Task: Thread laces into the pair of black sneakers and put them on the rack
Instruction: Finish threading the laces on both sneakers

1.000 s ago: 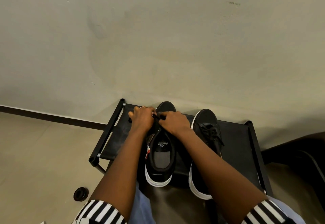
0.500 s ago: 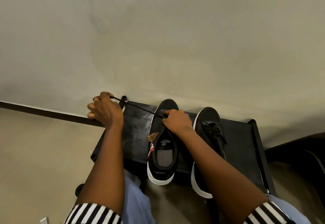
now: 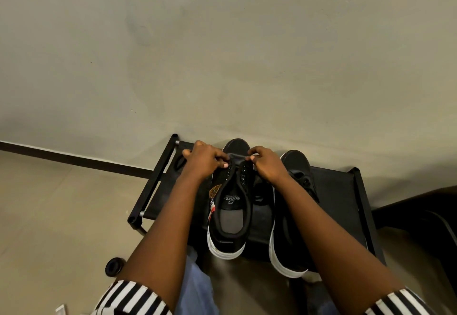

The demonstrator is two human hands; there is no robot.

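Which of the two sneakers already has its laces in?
The right sneaker, beside the right hand: laces cross its tongue. The left sneaker shows bare eyelets.

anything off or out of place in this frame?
Little stands out. The left sneaker still has hang tags dangling at its side, and a small black round object lies loose on the floor beside the rack. No damage shows.

Two black, white-soled sneakers [image 3: 231, 205] stand side by side, toes wallward, on the black rack [image 3: 346, 191].
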